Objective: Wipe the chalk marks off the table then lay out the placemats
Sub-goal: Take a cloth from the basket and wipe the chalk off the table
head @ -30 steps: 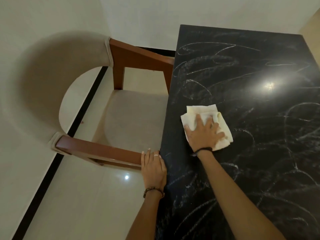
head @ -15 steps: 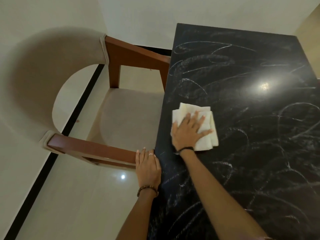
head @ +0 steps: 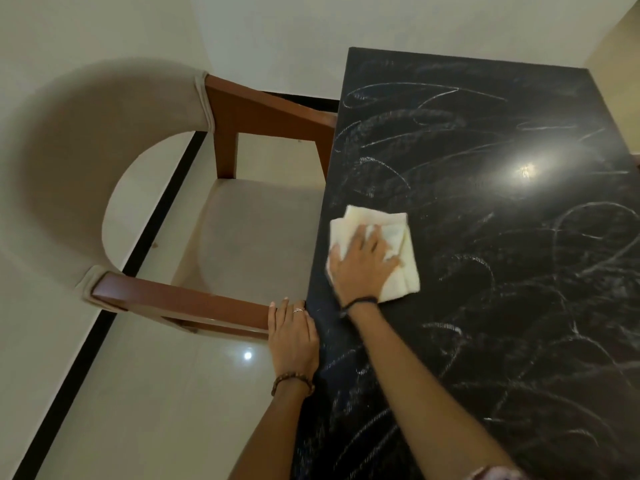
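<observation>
A black table [head: 502,323] fills the right side, scrawled all over with white chalk marks [head: 401,119]. A folded cream cloth [head: 391,233] lies flat near the table's left edge. My right hand [head: 363,268] presses down on the cloth, fingers spread across it. My left hand [head: 293,337] rests flat on the table's left edge, fingers together, touching the chair's near armrest. No placemats are in view.
A chair [head: 256,230] with a beige seat, a curved beige back and brown wooden arms is tucked against the table's left side. Glossy cream floor tiles with a black strip [head: 114,292] run beneath. A pale wall stands behind the table.
My right hand has slid the cloth leftward, from further in on the table to right beside its left edge. My left hand stays on the table edge.
</observation>
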